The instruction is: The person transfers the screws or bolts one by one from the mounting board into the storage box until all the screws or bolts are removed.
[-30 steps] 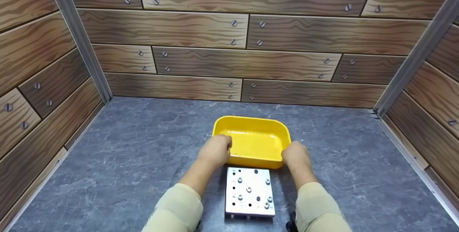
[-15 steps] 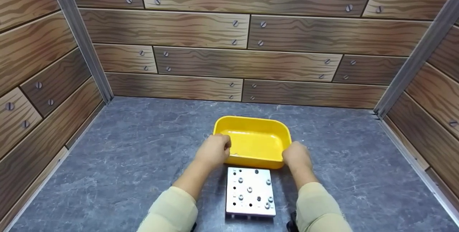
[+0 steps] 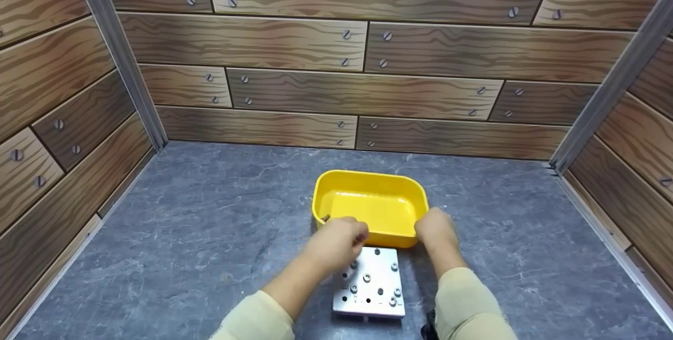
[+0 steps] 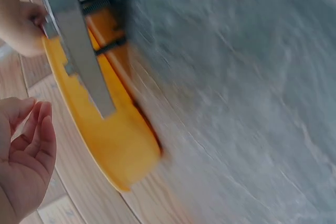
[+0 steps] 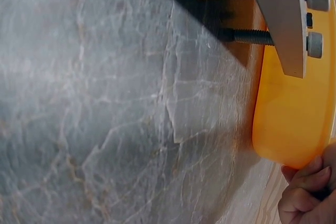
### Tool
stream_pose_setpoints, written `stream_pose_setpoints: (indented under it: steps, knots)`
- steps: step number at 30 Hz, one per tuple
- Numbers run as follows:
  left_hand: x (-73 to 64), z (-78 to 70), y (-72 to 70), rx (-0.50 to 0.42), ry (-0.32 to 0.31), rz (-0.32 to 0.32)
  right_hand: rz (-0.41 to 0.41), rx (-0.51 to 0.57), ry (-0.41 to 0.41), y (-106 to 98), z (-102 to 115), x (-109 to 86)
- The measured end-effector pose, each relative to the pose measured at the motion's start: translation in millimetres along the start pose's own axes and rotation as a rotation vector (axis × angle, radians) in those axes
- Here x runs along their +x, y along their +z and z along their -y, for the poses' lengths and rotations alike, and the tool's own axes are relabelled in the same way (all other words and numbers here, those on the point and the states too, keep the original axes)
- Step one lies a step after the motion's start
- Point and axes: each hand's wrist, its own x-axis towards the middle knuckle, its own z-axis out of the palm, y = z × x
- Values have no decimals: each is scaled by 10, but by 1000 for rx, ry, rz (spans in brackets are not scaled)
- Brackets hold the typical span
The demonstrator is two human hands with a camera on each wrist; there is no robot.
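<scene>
A yellow plastic tray with a tall rim stands in front of me, a small dark piece at its left end. My right hand grips the tray's right near corner; curled fingers show at its wall in the right wrist view. Over the near left edge of the tray and the far corner of a metal plate is my left hand. Its thumb and index fingertips meet, with nothing visible between them. Socket-head screws and dark holes dot the plate.
Threaded bolts stick out beneath the plate. The grey marbled floor runs under everything. Wood-patterned panels with metal corner strips close off the back and both sides.
My left hand has moved from the tray's left side toward me and right, over the plate's far corner, uncovering the small dark piece. My right hand stays on the tray.
</scene>
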Motion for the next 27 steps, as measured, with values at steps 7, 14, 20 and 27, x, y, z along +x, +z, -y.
stream_pose_setpoints:
  steps: [7,14,20,27]
  knots:
    - [-33,-187,56,56,93,103,-15,11,-15,12,-12,1]
    - [-60,-262,136,125,198,183,-21,16,-19,2,-16,-7]
    - [-77,-317,205,179,225,258,-31,3,-17,-9,-11,-6]
    - [-93,-363,274,228,233,296,-17,3,-37,-13,-8,-22]
